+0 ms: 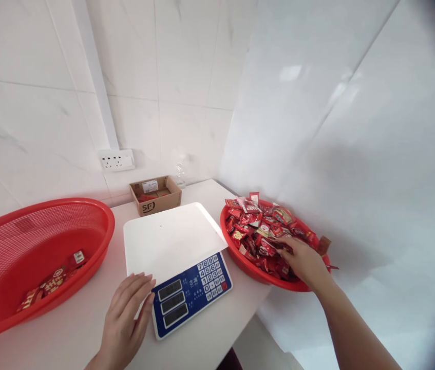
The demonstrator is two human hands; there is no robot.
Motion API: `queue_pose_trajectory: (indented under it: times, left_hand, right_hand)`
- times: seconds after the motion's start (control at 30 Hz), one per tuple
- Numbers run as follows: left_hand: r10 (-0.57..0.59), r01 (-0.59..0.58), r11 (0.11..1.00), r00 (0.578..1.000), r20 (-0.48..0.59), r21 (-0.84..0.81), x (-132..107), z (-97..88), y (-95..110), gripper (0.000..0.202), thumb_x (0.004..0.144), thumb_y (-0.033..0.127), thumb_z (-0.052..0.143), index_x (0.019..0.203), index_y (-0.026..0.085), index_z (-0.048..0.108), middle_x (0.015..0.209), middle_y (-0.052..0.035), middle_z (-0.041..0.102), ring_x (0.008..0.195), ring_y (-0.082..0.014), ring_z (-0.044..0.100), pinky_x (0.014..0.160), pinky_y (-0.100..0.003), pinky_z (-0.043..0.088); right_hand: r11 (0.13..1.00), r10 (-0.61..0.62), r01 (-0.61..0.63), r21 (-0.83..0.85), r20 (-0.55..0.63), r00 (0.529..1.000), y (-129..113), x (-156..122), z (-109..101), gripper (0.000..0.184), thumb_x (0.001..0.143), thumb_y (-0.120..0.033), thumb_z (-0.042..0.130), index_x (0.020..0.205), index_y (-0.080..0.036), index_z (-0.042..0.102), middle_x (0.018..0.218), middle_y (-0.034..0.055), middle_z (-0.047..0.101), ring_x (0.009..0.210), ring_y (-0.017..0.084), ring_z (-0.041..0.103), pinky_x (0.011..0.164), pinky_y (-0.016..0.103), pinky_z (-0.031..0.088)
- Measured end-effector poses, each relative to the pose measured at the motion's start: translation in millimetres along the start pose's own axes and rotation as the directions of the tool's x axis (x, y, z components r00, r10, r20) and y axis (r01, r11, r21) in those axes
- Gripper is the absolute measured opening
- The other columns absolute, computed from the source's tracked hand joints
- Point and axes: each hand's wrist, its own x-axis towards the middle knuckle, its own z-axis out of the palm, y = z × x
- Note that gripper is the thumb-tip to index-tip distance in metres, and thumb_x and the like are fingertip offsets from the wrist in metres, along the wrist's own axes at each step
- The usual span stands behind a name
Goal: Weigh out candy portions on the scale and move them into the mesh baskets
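Observation:
My left hand [127,316] is open at the scale's near left corner, fingers extended and thumb apart, holding nothing. Beside it, the digital weighing scale [192,295] has a blue panel with number keys and three displays. Its white weighing plate [171,239] bears no packets. On the right, my right hand [304,259] reaches into a round red basket [248,270] heaped with small red wrapped packets [248,218]. Its thumb and fingers close around the end of a red packet [268,247]; the fingertips are partly hidden among the heap.
A large red mesh basket [101,218] on the left has several red packets [53,280] at its bottom. Behind the scale stand an open cardboard box [163,204] and a clear plastic bottle [181,174]. Walls border the white table [240,313] at the back and right.

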Motion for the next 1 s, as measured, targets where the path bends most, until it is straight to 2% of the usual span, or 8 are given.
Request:
queue_pose_trajectory:
  times: [0.17, 0.37, 0.47, 0.57, 0.67, 0.8, 0.9, 1.0]
  left_hand:
    - [-0.011, 0.011, 1.000, 1.000, -0.025, 0.002, 25.1, -2.5, -3.7, 0.025, 0.088, 0.010, 0.052, 0.110, 0.021, 0.059, 0.103, -0.0079, 0.066, 0.105, -0.0231, 0.061, 0.091, -0.040, 0.051]
    - [-0.098, 0.097, 0.995, 0.994, -0.056, -0.021, 45.4, -3.4, -3.2, 0.019, 0.090, 0.017, 0.052, 0.107, 0.021, 0.060, 0.104, -0.0071, 0.067, 0.106, -0.0231, 0.061, 0.090, -0.039, 0.051]
    - [-0.186, 0.182, 0.979, 0.982, -0.038, -0.092, 51.4, 0.3, 0.0, 0.019, 0.091, 0.022, 0.052, 0.107, 0.022, 0.061, 0.107, -0.0068, 0.067, 0.108, -0.0224, 0.061, 0.090, -0.038, 0.051]
    - [-0.326, 0.328, 0.908, 0.944, 0.053, -0.262, 55.3, 5.3, 7.3, 0.022, 0.092, 0.028, 0.052, 0.111, 0.023, 0.061, 0.112, -0.0074, 0.066, 0.110, -0.0226, 0.060, 0.093, -0.039, 0.051]
    - [-0.482, 0.531, 0.647, 0.841, 0.246, -0.547, 58.3, 7.6, 18.0, 0.032, 0.091, 0.037, 0.053, 0.120, 0.023, 0.055, 0.123, -0.0105, 0.061, 0.117, -0.0240, 0.057, 0.095, -0.041, 0.050]
    - [-0.528, 0.681, 0.024, 0.630, 0.569, -0.731, 62.7, 3.5, 28.2, 0.063, 0.083, 0.048, 0.063, 0.136, 0.027, 0.036, 0.136, -0.0140, 0.049, 0.120, -0.0275, 0.054, 0.089, -0.042, 0.053]
    - [-0.528, 0.644, -0.246, 0.538, 0.657, -0.724, 64.3, -1.5, 26.2, 0.066, 0.081, 0.048, 0.067, 0.135, 0.026, 0.036, 0.128, -0.0127, 0.056, 0.107, -0.0265, 0.063, 0.078, -0.037, 0.056]
    - [-0.602, 0.591, -0.231, 0.537, 0.591, -0.773, 62.6, -5.3, 17.9, 0.057, 0.077, 0.044, 0.072, 0.123, 0.022, 0.047, 0.108, -0.0074, 0.067, 0.092, -0.0209, 0.067, 0.075, -0.032, 0.055]
  right_hand:
    - [0.978, 0.174, -0.149, 0.148, -0.175, 0.969, -7.0, 4.5, -15.9, 0.046, 0.078, -0.048, 0.049, 0.115, -0.024, 0.063, 0.115, 0.0077, 0.066, 0.103, 0.029, 0.061, 0.090, 0.046, 0.046]
    - [0.898, 0.319, -0.152, 0.413, -0.372, 0.872, -20.8, 15.0, -24.7, 0.051, 0.077, -0.052, 0.054, 0.119, -0.023, 0.060, 0.112, 0.0081, 0.066, 0.102, 0.027, 0.060, 0.094, 0.047, 0.043]
    - [0.729, 0.410, -0.071, 0.681, -0.351, 0.842, -46.8, 23.2, -21.2, 0.054, 0.073, -0.053, 0.061, 0.117, -0.023, 0.059, 0.111, 0.0077, 0.066, 0.100, 0.024, 0.062, 0.090, 0.043, 0.048]
    - [0.433, 0.368, 0.028, 0.901, -0.205, 0.907, -91.9, 28.0, -12.5, 0.056, 0.070, -0.052, 0.066, 0.117, -0.022, 0.057, 0.114, 0.0087, 0.065, 0.099, 0.023, 0.064, 0.084, 0.040, 0.053]
    - [0.219, 0.168, 0.029, 0.975, -0.067, 0.984, -146.6, 21.8, 1.8, 0.051, 0.070, -0.050, 0.069, 0.113, -0.025, 0.058, 0.115, 0.0075, 0.065, 0.099, 0.022, 0.064, 0.083, 0.038, 0.054]
    - [0.045, -0.081, -0.143, 0.989, 0.146, 0.986, -211.8, -3.9, 27.7, 0.050, 0.070, -0.048, 0.073, 0.113, -0.028, 0.057, 0.106, 0.0041, 0.069, 0.090, 0.019, 0.066, 0.081, 0.037, 0.055]
    - [0.122, -0.279, -0.126, 0.985, 0.156, 0.948, -243.2, -22.1, 46.5, 0.050, 0.076, -0.049, 0.068, 0.120, -0.029, 0.055, 0.112, 0.0049, 0.067, 0.096, 0.019, 0.064, 0.088, 0.039, 0.052]
    - [0.330, -0.353, 0.033, 0.943, 0.091, 0.931, -258.4, -28.2, 59.3, 0.054, 0.080, -0.052, 0.060, 0.127, -0.026, 0.051, 0.121, 0.0078, 0.063, 0.106, 0.022, 0.060, 0.094, 0.041, 0.048]
